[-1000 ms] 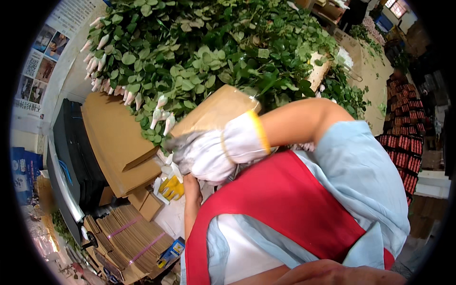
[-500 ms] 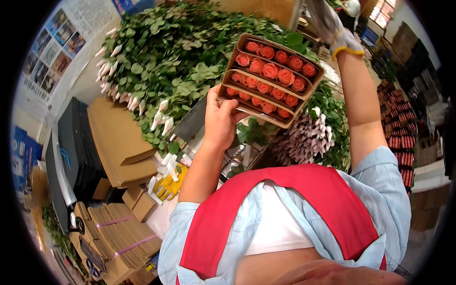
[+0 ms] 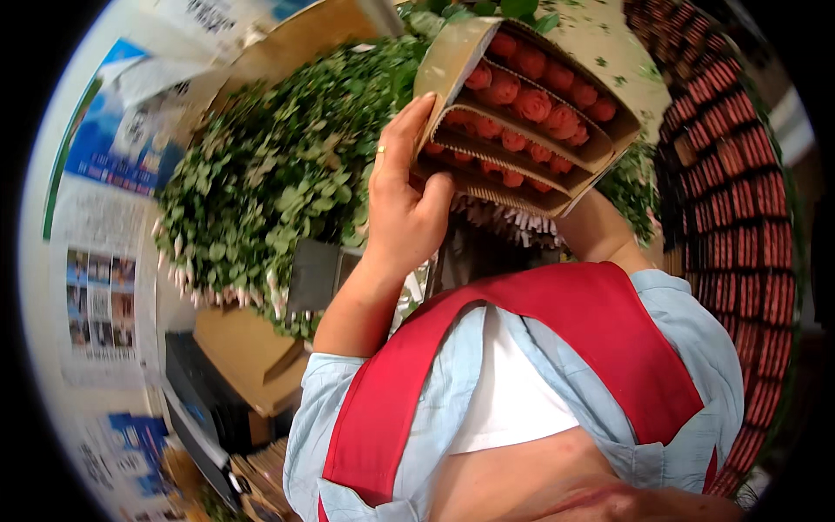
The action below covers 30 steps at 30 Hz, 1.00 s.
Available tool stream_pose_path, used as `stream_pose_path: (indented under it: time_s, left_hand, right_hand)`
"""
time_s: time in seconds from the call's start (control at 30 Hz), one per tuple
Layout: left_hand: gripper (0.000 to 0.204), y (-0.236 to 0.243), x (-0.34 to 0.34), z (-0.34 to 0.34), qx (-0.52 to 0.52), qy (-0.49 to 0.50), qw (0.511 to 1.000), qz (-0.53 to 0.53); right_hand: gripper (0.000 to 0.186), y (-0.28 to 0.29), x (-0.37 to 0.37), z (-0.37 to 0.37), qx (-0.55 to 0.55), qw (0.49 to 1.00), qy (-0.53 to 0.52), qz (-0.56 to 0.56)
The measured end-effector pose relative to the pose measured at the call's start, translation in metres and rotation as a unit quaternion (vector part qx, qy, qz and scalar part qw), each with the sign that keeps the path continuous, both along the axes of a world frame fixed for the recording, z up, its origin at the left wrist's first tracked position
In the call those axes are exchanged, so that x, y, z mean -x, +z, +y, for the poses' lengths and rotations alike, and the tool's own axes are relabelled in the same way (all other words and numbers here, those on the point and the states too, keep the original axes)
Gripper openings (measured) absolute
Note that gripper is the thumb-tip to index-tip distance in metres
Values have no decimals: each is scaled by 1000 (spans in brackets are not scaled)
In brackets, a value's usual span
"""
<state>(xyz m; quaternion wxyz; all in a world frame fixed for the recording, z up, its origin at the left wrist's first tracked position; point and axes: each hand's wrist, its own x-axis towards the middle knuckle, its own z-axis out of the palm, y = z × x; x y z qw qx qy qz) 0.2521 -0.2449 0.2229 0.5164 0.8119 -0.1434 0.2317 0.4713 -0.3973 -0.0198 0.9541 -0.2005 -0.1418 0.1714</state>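
A bunch of coral-red roses point(image 3: 532, 105) is wrapped in cardboard point(image 3: 455, 54), its blooms in tiers parted by corrugated strips. My left hand point(image 3: 402, 196) grips the wrap at its left side, thumb toward the lower edge and fingers up along the side. The bunch is raised in front of my chest, tilted with its blooms facing me. My right forearm point(image 3: 600, 229) reaches in behind the lower right of the wrap. The bunch hides my right hand, so its fingers cannot be seen.
Leafy green stems point(image 3: 278, 165) lie in a big heap at the left, with pale stem ends toward me. Several rows of wrapped red bunches point(image 3: 726, 191) stand at the right. Cardboard sheets point(image 3: 248, 352) lie at the lower left, near a wall with posters point(image 3: 100, 304).
The rose bunch has come up and closer and tilted. My gloved right hand, earlier stretched out at the upper right, has come in behind it. The view has swung toward the right-hand rows.
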Motion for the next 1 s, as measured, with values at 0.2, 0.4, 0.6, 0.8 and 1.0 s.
stream_pose_path:
  time_s: [0.2,0.4,0.6,0.8,1.0]
  left_hand:
    - [65,-60,-83,-55,264,-296,909,127]
    - [43,-164,-104,-199,296,-354,779,425]
    - [40,-229,10,-372,263,-494,567,604]
    - [41,-236,187,-527,22,-675,463,574]
    - [76,-205,406,-644,-214,-886,408,-48]
  right_hand:
    - [37,26,26,-185,-53,965,-240,-88]
    - [37,46,195,-365,-26,855,-485,-183]
    - [38,30,447,-460,24,727,-645,-234]
    - [45,-30,733,-522,-24,447,-894,18]
    - [51,18,1006,-493,157,287,-900,287]
